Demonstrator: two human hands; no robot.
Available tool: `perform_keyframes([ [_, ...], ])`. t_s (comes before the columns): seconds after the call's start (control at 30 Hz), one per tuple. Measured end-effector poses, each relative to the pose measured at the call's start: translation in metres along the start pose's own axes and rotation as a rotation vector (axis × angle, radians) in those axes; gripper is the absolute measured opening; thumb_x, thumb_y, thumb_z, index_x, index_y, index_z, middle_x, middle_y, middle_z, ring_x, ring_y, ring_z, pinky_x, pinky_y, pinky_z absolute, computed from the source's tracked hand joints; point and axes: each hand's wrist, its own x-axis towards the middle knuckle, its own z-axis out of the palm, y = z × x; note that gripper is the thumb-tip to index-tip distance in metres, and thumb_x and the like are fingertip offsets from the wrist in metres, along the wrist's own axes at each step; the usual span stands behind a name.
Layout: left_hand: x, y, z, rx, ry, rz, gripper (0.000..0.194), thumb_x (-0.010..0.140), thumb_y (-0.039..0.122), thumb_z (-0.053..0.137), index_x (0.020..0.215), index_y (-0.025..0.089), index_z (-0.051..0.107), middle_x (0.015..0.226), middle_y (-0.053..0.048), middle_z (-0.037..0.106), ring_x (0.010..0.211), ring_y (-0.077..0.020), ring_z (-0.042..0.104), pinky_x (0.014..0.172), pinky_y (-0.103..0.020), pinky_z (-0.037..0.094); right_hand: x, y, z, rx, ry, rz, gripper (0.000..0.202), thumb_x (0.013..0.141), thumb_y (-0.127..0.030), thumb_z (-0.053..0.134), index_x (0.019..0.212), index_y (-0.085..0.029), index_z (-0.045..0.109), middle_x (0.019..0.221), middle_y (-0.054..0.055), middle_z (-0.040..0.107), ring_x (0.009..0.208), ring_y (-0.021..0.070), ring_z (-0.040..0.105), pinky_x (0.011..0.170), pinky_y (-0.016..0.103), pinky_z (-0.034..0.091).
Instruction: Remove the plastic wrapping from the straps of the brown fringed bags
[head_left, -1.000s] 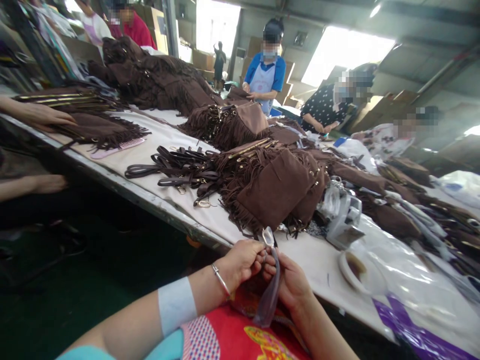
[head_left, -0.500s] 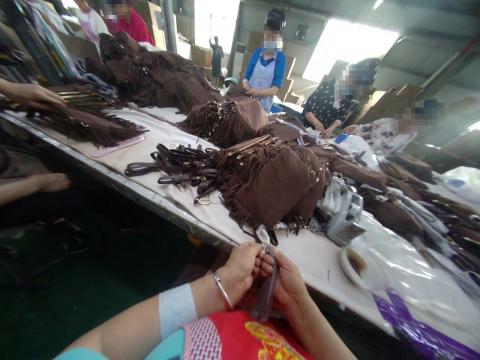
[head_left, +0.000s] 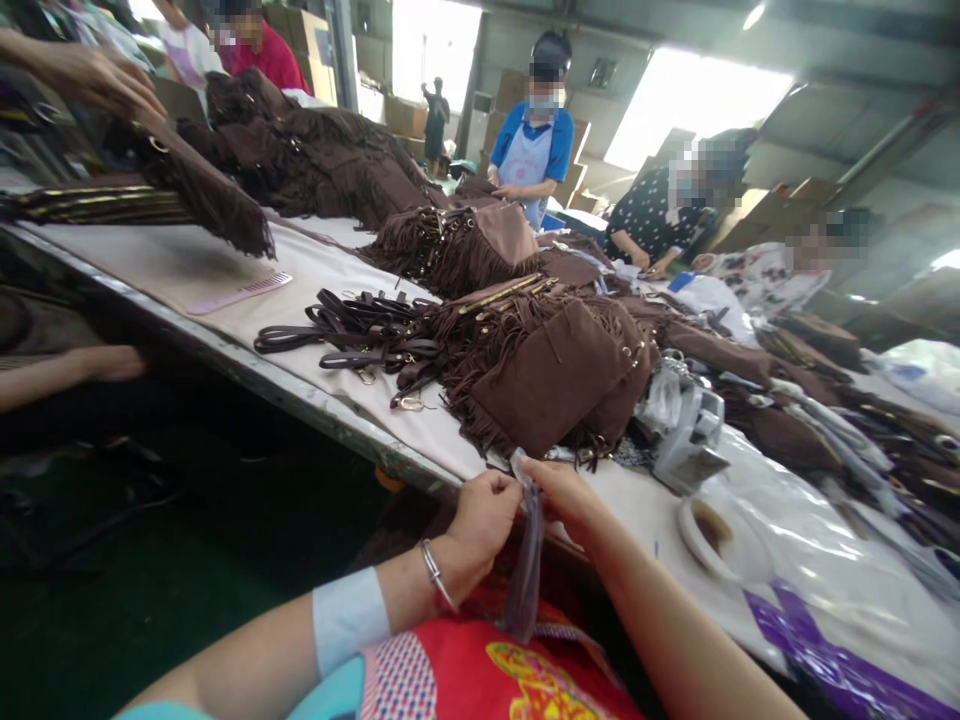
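Note:
My right hand [head_left: 566, 495] pinches the top end of a dark brown wrist strap [head_left: 523, 580], where a piece of clear plastic wrap [head_left: 519, 462] sticks up. The strap hangs down in a loop in front of my lap. My left hand [head_left: 487, 515] is closed, its fingertips against the strap's upper end beside my right fingers; the exact spot they grip is partly hidden. Just beyond my hands lies a pile of brown fringed bags [head_left: 551, 375] with gold zips. More wrist straps [head_left: 360, 335] with gold clips lie left of the bags.
On the long cloth-covered table [head_left: 307, 262] lie a pink comb [head_left: 240, 293], a tape dispenser [head_left: 694, 440], a round white container [head_left: 720, 535] and clear plastic sheeting [head_left: 810, 510]. At the left a co-worker's hand [head_left: 94, 80] holds a fringed bag. Other people work across the table.
My right hand has moved up the strap to its plastic-wrapped end. The left hand stays close by, slightly lower left. The co-worker's hand at the left has lifted a fringed bag.

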Motion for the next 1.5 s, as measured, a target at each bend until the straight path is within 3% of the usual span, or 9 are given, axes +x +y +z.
perform_keyframes([
  [0.17, 0.003, -0.006, -0.003, 0.041, 0.003, 0.076, 0.011, 0.074, 0.025, 0.059, 0.067, 0.016, 0.059, 0.064, 0.001, 0.059, 0.061, -0.0118, 0.053, 0.058, -0.022, 0.043, 0.010, 0.004, 0.013, 0.143, 0.061, 0.038, 0.029, 0.063, -0.031, 0.077, 0.056, -0.017, 0.053, 0.041, -0.006, 0.045, 0.036, 0.0068, 0.036, 0.037, 0.022, 0.026],
  [0.37, 0.005, -0.005, -0.002, 0.035, -0.021, 0.072, 0.010, 0.075, 0.026, 0.058, 0.069, 0.018, 0.058, 0.063, 0.002, 0.058, 0.058, -0.0112, 0.051, 0.055, -0.021, 0.042, 0.005, 0.012, 0.022, 0.397, 0.185, -0.003, 0.037, 0.064, -0.039, 0.077, 0.056, -0.020, 0.047, 0.041, -0.008, 0.042, 0.035, 0.0067, 0.037, 0.034, 0.020, 0.027],
  [0.57, 0.005, -0.001, -0.005, 0.066, -0.011, 0.038, 0.010, 0.074, 0.026, 0.059, 0.068, 0.018, 0.058, 0.061, 0.002, 0.058, 0.057, -0.0117, 0.051, 0.054, -0.021, 0.042, -0.029, 0.007, 0.007, 0.258, -0.037, 0.047, 0.041, 0.074, -0.055, 0.070, 0.080, -0.015, 0.063, 0.068, 0.003, 0.066, 0.053, 0.0108, 0.059, 0.047, 0.020, 0.044],
  [0.7, 0.000, 0.003, -0.006, 0.129, -0.031, 0.074, 0.011, 0.074, 0.025, 0.058, 0.066, 0.018, 0.059, 0.061, 0.002, 0.057, 0.057, -0.0117, 0.051, 0.052, -0.021, 0.040, -0.048, 0.015, 0.008, 0.424, -0.131, 0.156, 0.033, 0.071, -0.044, 0.076, 0.080, -0.015, 0.064, 0.068, 0.002, 0.067, 0.057, 0.0121, 0.060, 0.055, 0.024, 0.049],
  [0.83, -0.001, 0.006, -0.006, 0.166, -0.041, 0.080, 0.013, 0.075, 0.025, 0.055, 0.064, 0.019, 0.058, 0.057, 0.003, 0.056, 0.053, -0.0117, 0.051, 0.050, -0.021, 0.039, -0.047, 0.028, 0.015, 0.556, -0.062, 0.091, 0.032, 0.061, -0.036, 0.084, 0.073, -0.014, 0.064, 0.058, -0.002, 0.062, 0.047, 0.0086, 0.051, 0.048, 0.021, 0.043],
  [0.97, 0.002, 0.008, -0.007, 0.296, -0.003, 0.152, 0.011, 0.074, 0.023, 0.056, 0.066, 0.018, 0.061, 0.065, 0.000, 0.063, 0.063, -0.0135, 0.056, 0.060, -0.023, 0.043, -0.043, 0.032, 0.012, 0.396, 0.069, 0.009, 0.034, 0.060, -0.041, 0.083, 0.064, -0.015, 0.061, 0.044, -0.006, 0.051, 0.039, 0.0065, 0.038, 0.040, 0.020, 0.027],
  [1.13, 0.005, 0.007, -0.011, 0.510, -0.001, 0.296, 0.013, 0.077, 0.020, 0.053, 0.067, 0.018, 0.062, 0.068, -0.002, 0.065, 0.066, -0.0147, 0.057, 0.066, -0.025, 0.042, -0.040, 0.031, 0.005, 0.076, 0.157, -0.082, 0.028, 0.065, -0.042, 0.074, 0.064, -0.016, 0.062, 0.050, -0.002, 0.057, 0.047, 0.0118, 0.045, 0.046, 0.024, 0.032],
  [1.33, 0.006, 0.002, -0.013, 0.775, -0.044, 0.606, 0.020, 0.082, 0.015, 0.051, 0.063, 0.019, 0.054, 0.066, -0.001, 0.058, 0.066, -0.0147, 0.052, 0.065, -0.026, 0.037, -0.040, 0.025, 0.005, -0.419, 0.295, -0.299, 0.023, 0.071, -0.034, 0.061, 0.054, -0.019, 0.056, 0.050, -0.003, 0.051, 0.053, 0.0135, 0.043, 0.052, 0.026, 0.030],
  [1.5, 0.002, 0.012, -0.014, 0.909, -0.102, 0.689, 0.024, 0.087, 0.016, 0.046, 0.064, 0.020, 0.053, 0.069, -0.003, 0.057, 0.069, -0.0161, 0.052, 0.068, -0.027, 0.039, -0.045, 0.026, 0.007, -0.603, 0.377, -0.532, 0.025, 0.078, -0.031, 0.059, 0.056, -0.021, 0.052, 0.054, -0.001, 0.050, 0.055, 0.0136, 0.041, 0.056, 0.028, 0.027],
])
